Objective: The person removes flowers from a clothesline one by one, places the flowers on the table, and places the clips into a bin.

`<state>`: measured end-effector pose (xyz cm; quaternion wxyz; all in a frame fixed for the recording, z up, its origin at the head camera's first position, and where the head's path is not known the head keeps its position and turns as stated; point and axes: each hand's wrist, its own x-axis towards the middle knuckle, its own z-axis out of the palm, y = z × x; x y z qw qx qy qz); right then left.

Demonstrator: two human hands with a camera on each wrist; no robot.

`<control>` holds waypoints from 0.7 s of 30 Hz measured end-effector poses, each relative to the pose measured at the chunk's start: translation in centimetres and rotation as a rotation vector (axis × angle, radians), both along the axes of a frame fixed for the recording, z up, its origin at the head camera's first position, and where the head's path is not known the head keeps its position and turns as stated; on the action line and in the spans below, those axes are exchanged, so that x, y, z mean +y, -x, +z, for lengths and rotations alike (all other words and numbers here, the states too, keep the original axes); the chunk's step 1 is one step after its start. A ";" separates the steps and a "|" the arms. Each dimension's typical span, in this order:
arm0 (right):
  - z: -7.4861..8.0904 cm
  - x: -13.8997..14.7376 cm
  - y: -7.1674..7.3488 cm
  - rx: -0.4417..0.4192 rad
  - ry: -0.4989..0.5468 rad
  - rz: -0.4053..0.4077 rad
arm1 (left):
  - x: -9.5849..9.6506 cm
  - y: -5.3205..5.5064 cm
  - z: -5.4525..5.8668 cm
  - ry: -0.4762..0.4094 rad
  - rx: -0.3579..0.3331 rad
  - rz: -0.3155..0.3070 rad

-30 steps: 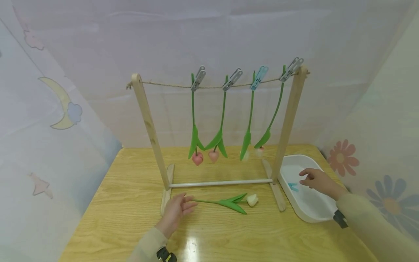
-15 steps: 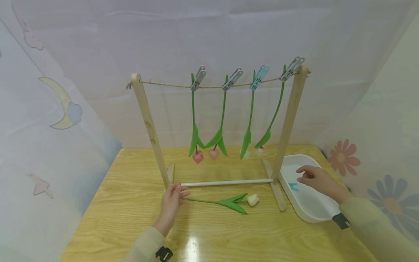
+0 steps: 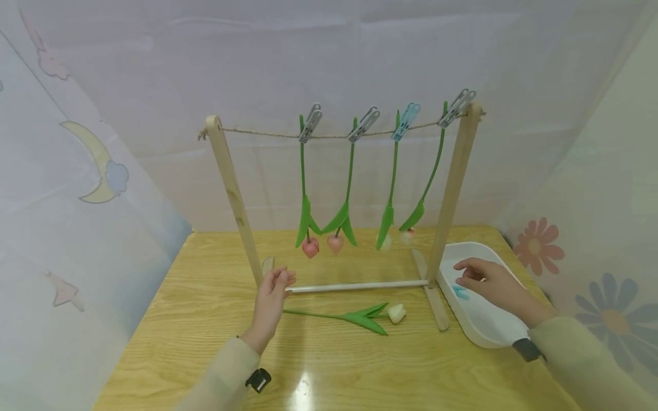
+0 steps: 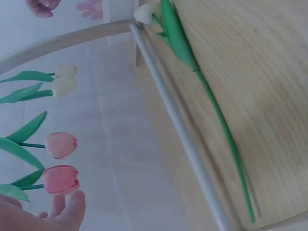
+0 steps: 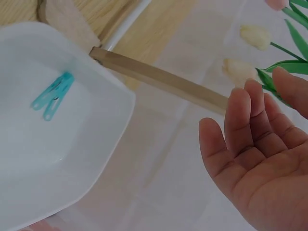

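My left hand [image 3: 269, 299] hovers by the foot of the rack's left post, fingers relaxed and holding nothing. Just right of it, a white tulip [image 3: 396, 313] lies flat on the table, its stem end toward that hand. In the left wrist view its whole green stem [image 4: 222, 120] shows, with no finger touching it. My right hand [image 3: 490, 285] hangs loosely curled above a white tray [image 3: 493, 337], also without anything in it. Inside the tray lies a blue clothespin [image 5: 54, 95], apart from the fingers.
A wooden rack [image 3: 233, 197] carries a twine line with several tulips hanging head down, pink [image 3: 311, 248] and pale ones, held by grey clothespins [image 3: 311, 123] and a blue clothespin [image 3: 406, 121]. A white bar [image 3: 354, 286] joins the rack's feet. Cloth walls surround the table.
My left hand has moved away from the tulip's stem end, forward and up toward the left post. The right hand has shifted slightly left over the tray. The tulip on the table stays put.
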<state>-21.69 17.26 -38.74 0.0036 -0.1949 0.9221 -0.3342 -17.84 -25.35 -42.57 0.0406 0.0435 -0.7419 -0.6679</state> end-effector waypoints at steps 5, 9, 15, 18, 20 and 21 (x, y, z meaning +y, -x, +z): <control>0.7 -0.7 -0.1 0.035 0.017 0.024 | -0.1 0.6 1.3 0.018 0.037 -0.013; 1.2 -1.2 -0.2 0.009 0.023 0.032 | 0.0 0.9 2.4 0.005 0.043 -0.023; 1.9 -2.1 -0.4 0.016 0.023 0.042 | 0.2 1.3 3.4 0.008 0.058 -0.015; 2.3 -2.5 -0.4 0.039 0.030 0.055 | 0.3 1.4 3.8 0.024 0.086 -0.021; 2.5 -2.8 -0.5 0.054 0.034 0.063 | 0.3 1.5 4.0 0.035 0.100 -0.028; 2.7 -3.0 -0.5 0.055 0.038 0.067 | 0.2 1.6 4.1 0.040 0.107 -0.031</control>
